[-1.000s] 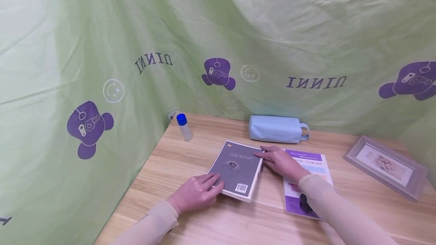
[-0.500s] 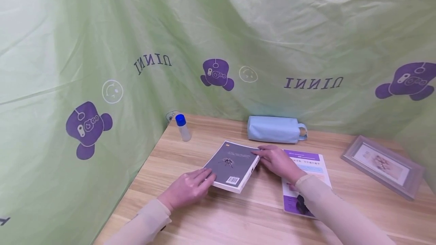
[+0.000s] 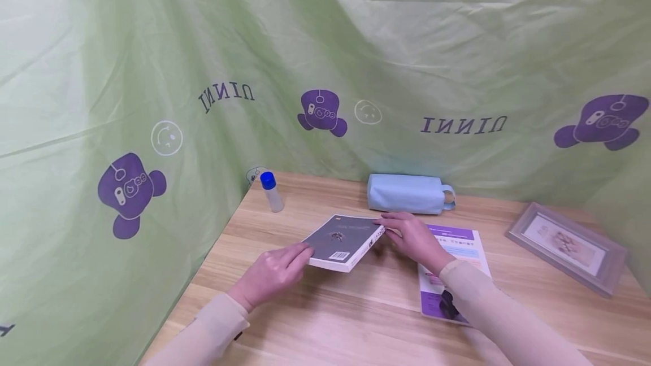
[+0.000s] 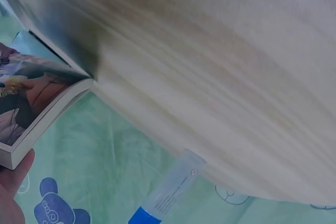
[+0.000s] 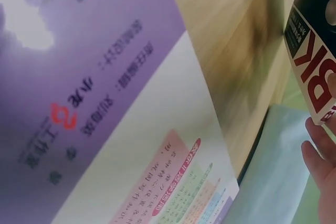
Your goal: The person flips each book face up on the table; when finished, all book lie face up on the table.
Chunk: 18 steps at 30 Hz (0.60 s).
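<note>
Both hands hold a grey-covered book (image 3: 335, 237), its back cover with a barcode facing up and its near edge raised off the table. My left hand (image 3: 272, 273) grips the near left corner, fingers on top; the thumb's place is hidden in the head view. At the far right corner, my right hand (image 3: 413, 242) pinches the book by its spine side. A picture on the underside of the book (image 4: 37, 90) shows in the left wrist view. Large red letters on the book (image 5: 317, 72) appear in the right wrist view, beside the right hand (image 5: 323, 156).
Under the right forearm lies a purple and white booklet (image 3: 460, 250). A light blue pencil case (image 3: 405, 194) stands behind. Back left is a translucent bottle with a blue cap (image 3: 272, 194). A framed picture (image 3: 567, 247) lies at right. Green curtain (image 3: 229, 140) encloses the wooden table (image 3: 356, 321).
The book's near edge has risen and the cover now tilts away, showing more of its spine. My left hand has moved up and left with it; the right hand has shifted slightly.
</note>
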Each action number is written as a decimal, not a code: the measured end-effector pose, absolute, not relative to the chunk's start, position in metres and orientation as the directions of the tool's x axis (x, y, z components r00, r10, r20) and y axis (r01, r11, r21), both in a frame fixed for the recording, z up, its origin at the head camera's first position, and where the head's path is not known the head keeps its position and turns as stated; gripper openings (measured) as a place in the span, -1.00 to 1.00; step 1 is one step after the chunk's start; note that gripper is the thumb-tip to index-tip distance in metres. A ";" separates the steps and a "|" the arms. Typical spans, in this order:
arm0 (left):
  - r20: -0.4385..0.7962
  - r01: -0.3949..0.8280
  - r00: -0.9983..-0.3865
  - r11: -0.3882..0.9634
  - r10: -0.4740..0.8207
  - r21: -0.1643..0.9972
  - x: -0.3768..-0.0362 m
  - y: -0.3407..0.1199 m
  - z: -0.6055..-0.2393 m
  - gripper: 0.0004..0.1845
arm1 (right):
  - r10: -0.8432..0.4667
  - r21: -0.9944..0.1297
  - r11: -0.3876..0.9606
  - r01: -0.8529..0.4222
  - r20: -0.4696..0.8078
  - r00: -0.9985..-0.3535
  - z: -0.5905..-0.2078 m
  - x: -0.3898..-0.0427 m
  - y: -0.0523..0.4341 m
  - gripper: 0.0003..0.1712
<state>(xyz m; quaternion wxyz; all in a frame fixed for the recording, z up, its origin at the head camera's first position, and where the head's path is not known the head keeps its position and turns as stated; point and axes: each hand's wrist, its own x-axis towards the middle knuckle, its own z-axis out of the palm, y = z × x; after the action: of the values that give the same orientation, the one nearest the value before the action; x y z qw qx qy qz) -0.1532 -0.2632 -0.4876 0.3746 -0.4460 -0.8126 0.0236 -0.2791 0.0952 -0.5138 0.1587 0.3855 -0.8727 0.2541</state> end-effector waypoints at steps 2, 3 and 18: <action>0.596 0.708 -0.317 0.602 0.738 -0.369 -0.154 -0.264 -0.484 -0.66 | -0.588 -0.319 0.574 -0.755 0.482 -0.650 -0.513 -0.278 0.095 -0.58; 0.600 0.708 -0.313 0.602 0.736 -0.369 -0.154 -0.264 -0.483 -0.67 | -0.585 -0.318 0.571 -0.756 0.489 -0.648 -0.512 -0.278 0.095 -0.57; 0.671 0.669 -0.309 0.655 0.674 -0.350 -0.158 -0.264 -0.468 -0.64 | -0.541 -0.298 0.516 -0.803 0.613 -0.575 -0.502 -0.274 0.098 -0.64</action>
<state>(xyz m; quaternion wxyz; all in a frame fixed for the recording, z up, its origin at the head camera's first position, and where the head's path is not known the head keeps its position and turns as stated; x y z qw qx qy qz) -0.1582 -0.2640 -0.4680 0.4160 -0.4151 -0.8091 0.0029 -0.2738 0.0984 -0.5023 0.2287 0.4001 -0.8401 0.2860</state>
